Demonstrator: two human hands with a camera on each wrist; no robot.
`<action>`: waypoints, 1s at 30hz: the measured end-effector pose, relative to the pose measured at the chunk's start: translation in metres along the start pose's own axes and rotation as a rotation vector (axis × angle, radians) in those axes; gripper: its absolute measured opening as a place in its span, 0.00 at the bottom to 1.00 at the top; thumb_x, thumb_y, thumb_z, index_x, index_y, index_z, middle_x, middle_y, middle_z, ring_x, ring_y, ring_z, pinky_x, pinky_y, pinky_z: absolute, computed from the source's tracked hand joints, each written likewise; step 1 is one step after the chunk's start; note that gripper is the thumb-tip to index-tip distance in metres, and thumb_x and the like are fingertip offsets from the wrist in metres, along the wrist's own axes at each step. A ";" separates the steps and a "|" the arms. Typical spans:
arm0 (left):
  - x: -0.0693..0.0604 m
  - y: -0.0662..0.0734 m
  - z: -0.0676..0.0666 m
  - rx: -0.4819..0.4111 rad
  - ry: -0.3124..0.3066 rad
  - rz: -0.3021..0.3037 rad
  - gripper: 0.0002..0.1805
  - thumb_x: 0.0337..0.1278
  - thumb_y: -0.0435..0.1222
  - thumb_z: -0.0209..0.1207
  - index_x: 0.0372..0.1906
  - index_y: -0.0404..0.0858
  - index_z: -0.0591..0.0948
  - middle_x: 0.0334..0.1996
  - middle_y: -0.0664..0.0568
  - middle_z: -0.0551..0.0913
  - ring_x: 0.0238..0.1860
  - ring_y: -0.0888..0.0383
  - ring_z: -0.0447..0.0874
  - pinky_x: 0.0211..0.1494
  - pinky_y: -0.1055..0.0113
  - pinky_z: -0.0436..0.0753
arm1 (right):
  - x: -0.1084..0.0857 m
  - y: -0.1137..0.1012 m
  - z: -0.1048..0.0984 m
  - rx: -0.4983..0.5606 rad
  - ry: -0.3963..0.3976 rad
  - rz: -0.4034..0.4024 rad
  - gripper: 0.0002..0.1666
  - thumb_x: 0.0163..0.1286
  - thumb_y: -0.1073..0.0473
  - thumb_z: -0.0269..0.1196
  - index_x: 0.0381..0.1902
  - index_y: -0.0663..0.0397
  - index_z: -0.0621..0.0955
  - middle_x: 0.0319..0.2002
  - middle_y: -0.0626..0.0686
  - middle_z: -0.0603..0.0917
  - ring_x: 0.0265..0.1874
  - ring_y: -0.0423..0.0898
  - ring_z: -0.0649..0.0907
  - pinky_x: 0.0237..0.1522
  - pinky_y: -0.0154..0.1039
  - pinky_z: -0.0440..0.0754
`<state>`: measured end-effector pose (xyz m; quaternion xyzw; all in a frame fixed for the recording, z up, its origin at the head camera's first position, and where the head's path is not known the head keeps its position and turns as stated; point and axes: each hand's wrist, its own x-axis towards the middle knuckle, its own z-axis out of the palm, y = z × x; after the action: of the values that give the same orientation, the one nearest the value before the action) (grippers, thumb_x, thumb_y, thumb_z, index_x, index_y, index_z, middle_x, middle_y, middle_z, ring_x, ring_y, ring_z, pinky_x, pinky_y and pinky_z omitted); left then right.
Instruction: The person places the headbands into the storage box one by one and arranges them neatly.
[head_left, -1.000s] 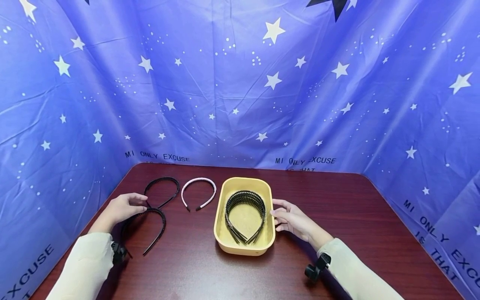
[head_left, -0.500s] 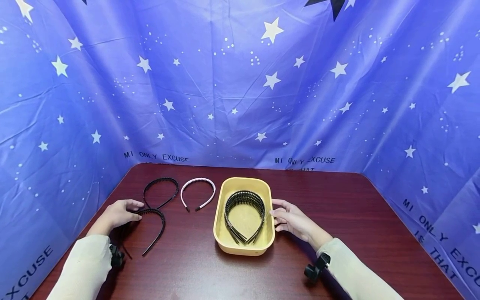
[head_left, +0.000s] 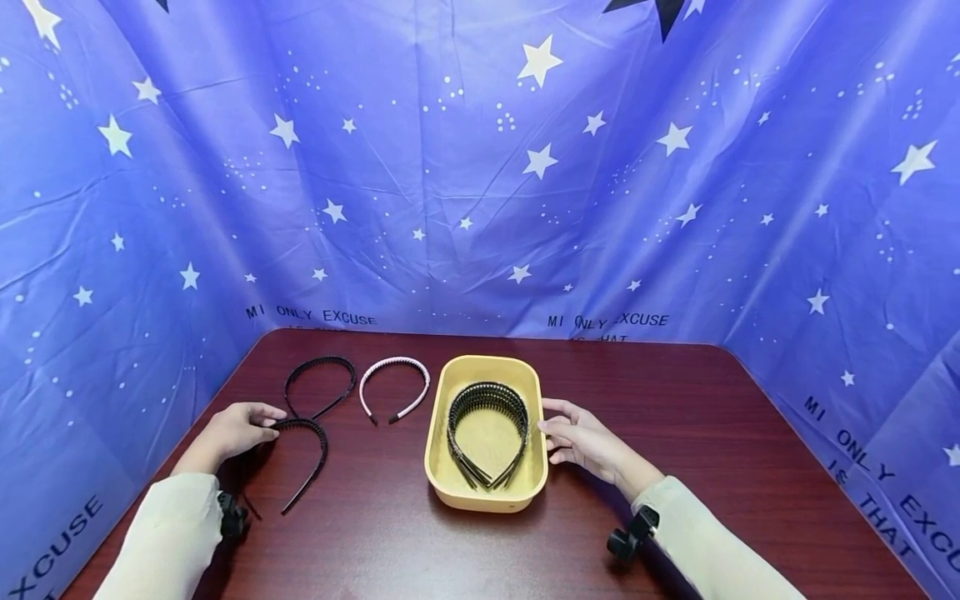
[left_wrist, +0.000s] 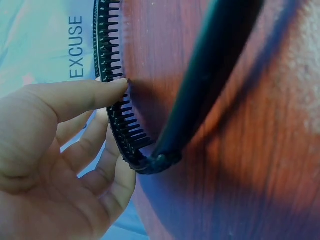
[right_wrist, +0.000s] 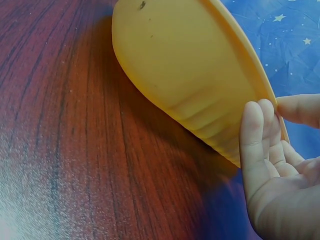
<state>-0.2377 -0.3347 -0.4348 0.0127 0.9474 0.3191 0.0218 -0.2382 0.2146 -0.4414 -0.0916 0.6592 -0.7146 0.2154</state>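
Note:
My left hand (head_left: 238,429) pinches the curved top of a black toothed headband (head_left: 322,454) at the table's left. In the left wrist view, the thumb lies across its comb-like teeth (left_wrist: 131,122) with the other fingers behind. Just beyond lies a second black headband (head_left: 321,362), and beside that a pink-white headband (head_left: 395,362) with dark tips. A yellow rectangular box (head_left: 486,502) stands mid-table with several black headbands (head_left: 491,394) nested inside. At its right side my right hand (head_left: 588,437) holds the rim, fingers along the outer wall (right_wrist: 195,65).
The dark red wooden table (head_left: 637,400) has rounded far corners. Purple-blue star-printed cloth (head_left: 450,208) hangs close behind it and along both sides. A black wrist camera (head_left: 633,533) sits under the right sleeve.
My left hand has lowered slightly toward me, and its fingertips have closed onto the near black headband. The right hand stays at the box; the head view has shifted a little.

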 end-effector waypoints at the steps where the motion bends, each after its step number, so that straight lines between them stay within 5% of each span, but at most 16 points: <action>1: 0.000 -0.001 0.000 0.006 0.001 0.004 0.16 0.54 0.30 0.66 0.48 0.27 0.84 0.36 0.45 0.86 0.35 0.57 0.77 0.35 0.62 0.77 | 0.000 0.000 0.000 0.000 -0.001 0.000 0.40 0.73 0.63 0.59 0.75 0.66 0.53 0.38 0.51 0.82 0.29 0.40 0.82 0.28 0.31 0.83; 13: -0.004 0.001 -0.003 0.029 -0.018 0.037 0.12 0.62 0.32 0.63 0.46 0.28 0.86 0.37 0.43 0.86 0.39 0.52 0.80 0.38 0.60 0.78 | -0.001 0.001 0.000 -0.006 -0.011 -0.004 0.40 0.73 0.62 0.59 0.75 0.66 0.53 0.39 0.51 0.82 0.30 0.41 0.83 0.28 0.31 0.82; 24: -0.004 0.004 -0.006 0.033 -0.040 0.051 0.12 0.65 0.32 0.62 0.47 0.29 0.86 0.47 0.34 0.85 0.51 0.37 0.79 0.46 0.52 0.79 | 0.000 0.002 0.000 0.003 -0.019 -0.009 0.40 0.73 0.62 0.60 0.75 0.66 0.54 0.40 0.52 0.82 0.31 0.41 0.83 0.29 0.31 0.82; 30: -0.004 0.007 -0.009 -0.002 -0.062 0.066 0.13 0.65 0.33 0.61 0.49 0.29 0.85 0.47 0.37 0.86 0.50 0.43 0.81 0.47 0.55 0.80 | 0.000 0.001 -0.001 -0.001 -0.019 -0.007 0.39 0.73 0.63 0.59 0.75 0.66 0.54 0.40 0.52 0.82 0.31 0.41 0.83 0.29 0.32 0.82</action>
<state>-0.2343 -0.3350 -0.4229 0.0539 0.9450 0.3199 0.0407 -0.2384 0.2154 -0.4428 -0.1007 0.6574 -0.7140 0.2190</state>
